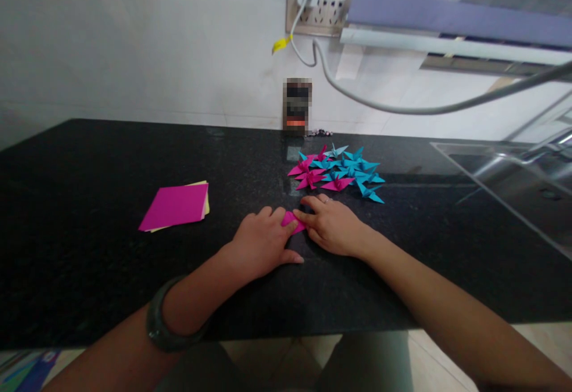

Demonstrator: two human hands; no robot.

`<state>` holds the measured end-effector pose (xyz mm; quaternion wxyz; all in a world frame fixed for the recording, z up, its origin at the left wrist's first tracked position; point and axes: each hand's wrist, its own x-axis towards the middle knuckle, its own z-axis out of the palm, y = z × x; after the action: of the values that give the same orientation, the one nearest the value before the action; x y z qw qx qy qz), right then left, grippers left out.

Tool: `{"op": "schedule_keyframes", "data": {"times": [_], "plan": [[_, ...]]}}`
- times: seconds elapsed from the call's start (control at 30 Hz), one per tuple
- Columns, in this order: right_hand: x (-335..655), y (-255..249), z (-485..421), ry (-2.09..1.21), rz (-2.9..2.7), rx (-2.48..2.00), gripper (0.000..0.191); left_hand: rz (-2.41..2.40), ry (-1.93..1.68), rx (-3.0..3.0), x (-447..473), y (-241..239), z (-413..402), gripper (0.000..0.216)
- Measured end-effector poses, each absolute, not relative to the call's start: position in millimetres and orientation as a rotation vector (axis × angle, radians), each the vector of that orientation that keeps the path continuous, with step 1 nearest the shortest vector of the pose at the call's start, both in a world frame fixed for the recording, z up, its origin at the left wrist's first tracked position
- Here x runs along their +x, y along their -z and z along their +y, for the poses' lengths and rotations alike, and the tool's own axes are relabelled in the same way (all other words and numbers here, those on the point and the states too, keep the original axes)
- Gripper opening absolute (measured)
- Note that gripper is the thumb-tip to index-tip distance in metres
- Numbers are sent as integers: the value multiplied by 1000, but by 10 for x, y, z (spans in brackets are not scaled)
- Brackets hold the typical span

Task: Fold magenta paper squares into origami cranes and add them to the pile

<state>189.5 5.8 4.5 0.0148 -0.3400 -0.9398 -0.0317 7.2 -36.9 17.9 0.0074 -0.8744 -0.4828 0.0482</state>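
A small folded piece of pink origami paper [292, 221] lies on the dark counter between my two hands, partly hidden by fingers. My left hand [261, 240] holds it down from the left, index finger on top and thumb stretched out nearer to me. From the right, my right hand [333, 225] presses the paper's edge with its fingertips. Just beyond my right hand sits a cluster of folded paper cranes, some pink [338, 183] and some blue [351, 173], with one pale crane [336, 151] at the back.
Left of my hands is a stack of square origami paper [176, 206], magenta on top with yellow below. A pixelated dark item [297, 106] leans on the wall beside a bead chain [322, 133]. A grey cable [393, 108] hangs from the socket. At right is a metal sink [513, 177].
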Motion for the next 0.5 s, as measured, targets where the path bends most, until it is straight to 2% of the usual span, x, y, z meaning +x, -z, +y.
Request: {"op": "schedule_keyframes", "data": {"times": [0.37, 0.5], "plan": [[2065, -259, -180, 197, -2969, -1232, 34, -1519, -95, -2728, 85, -153, -387, 59], [2015, -244, -181, 174, -2888, -1201, 39, -1496, -92, -2742, 78, -145, -381, 60]]}}
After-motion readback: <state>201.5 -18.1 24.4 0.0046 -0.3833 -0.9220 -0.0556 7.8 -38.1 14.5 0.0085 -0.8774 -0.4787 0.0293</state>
